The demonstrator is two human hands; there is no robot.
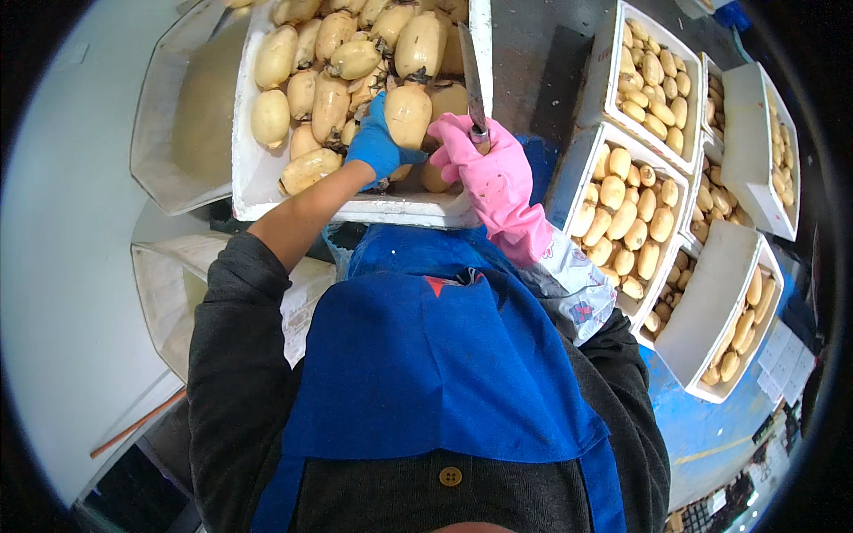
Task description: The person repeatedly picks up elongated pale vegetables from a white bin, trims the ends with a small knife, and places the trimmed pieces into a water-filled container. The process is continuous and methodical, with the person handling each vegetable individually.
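Note:
My left hand (374, 148), in a blue glove, grips a pale lotus root segment (408, 116) with a dark, ragged joint at its far end. In a pink rubber glove, my right hand (493, 170) is closed around the handle of a knife (472, 83). The blade points away from me, and its far part overlaps the box's right rim. Both hands are over the near right part of a white foam box (300, 208). Many loose lotus root segments (331, 103) lie inside, several with dark joints. My left fingers are partly hidden under the held segment.
At left are a pale tub of cloudy water (206, 106) and another container (166, 293) nearer me. On the right, foam boxes of lotus roots (623, 213) stand close together, with a tilted box (706, 300) on top. An orange rod (136, 424) lies at lower left.

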